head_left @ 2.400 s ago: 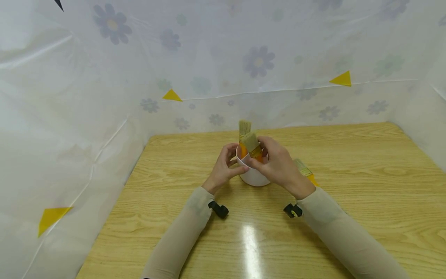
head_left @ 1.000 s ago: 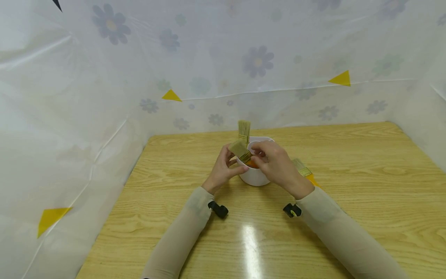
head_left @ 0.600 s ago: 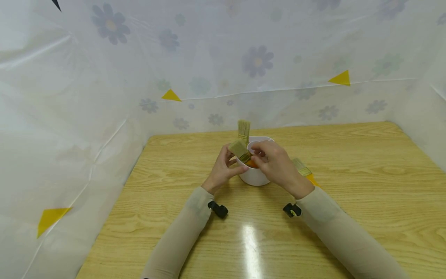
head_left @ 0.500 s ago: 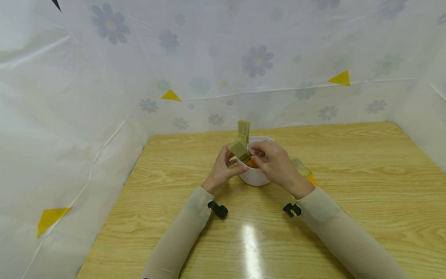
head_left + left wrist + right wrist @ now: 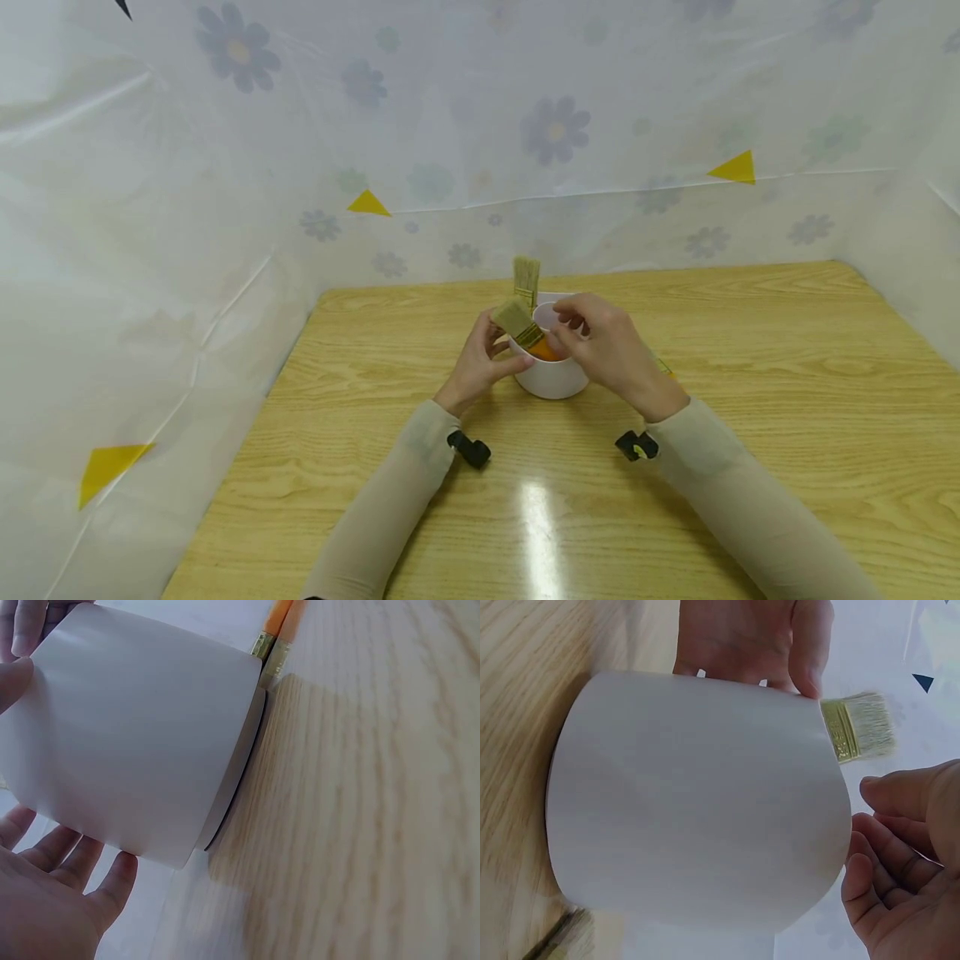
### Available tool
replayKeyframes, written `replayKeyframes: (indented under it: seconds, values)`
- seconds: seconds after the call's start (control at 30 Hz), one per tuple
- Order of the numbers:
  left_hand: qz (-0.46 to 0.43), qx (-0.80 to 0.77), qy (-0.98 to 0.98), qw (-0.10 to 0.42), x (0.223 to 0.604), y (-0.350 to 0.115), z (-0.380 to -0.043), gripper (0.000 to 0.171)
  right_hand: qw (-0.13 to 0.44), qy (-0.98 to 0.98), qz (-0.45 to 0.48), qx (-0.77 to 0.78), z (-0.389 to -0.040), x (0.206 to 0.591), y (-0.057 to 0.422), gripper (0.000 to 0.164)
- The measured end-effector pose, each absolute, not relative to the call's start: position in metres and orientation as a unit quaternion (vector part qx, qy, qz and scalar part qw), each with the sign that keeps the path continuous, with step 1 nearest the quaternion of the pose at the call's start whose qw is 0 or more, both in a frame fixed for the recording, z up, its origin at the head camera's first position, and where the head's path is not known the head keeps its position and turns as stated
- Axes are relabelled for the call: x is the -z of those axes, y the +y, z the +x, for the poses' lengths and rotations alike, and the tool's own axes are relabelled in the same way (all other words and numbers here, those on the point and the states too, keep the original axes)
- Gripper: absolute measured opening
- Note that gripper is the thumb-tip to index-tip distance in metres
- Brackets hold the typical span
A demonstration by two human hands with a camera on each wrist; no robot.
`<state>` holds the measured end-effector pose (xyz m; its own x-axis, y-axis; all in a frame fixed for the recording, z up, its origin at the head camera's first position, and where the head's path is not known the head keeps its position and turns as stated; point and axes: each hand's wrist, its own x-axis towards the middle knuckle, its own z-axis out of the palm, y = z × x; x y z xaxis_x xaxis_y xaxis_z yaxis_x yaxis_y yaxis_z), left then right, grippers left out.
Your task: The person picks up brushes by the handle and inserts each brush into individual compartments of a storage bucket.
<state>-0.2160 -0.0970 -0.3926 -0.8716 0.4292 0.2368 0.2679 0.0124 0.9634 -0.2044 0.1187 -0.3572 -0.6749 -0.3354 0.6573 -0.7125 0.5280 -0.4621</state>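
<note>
Paintbrushes (image 5: 513,320) in container (image 5: 553,383): only head shows two.

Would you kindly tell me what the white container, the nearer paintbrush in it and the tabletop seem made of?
White container: probably satin plastic, by its smooth, softly shaded wall. Nearer paintbrush: pale bristles, natural or synthetic; likely metal ferrule, given its golden tone; orange handle, material unclear. Tabletop: glossy wood or laminate, from grain and reflection.

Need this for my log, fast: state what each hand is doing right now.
Left hand: holding the white container.
Right hand: open, holding nothing, near it.
</note>
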Motion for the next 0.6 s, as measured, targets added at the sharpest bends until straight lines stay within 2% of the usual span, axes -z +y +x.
replayKeyframes:
  seconds: [0.6]
  values:
    - [0.247,-0.662,0.705,0.062,0.393,-0.097,-0.216,0.071,0.275,-0.838,0.297,-0.367,-0.207,0.347,0.131,0.023]
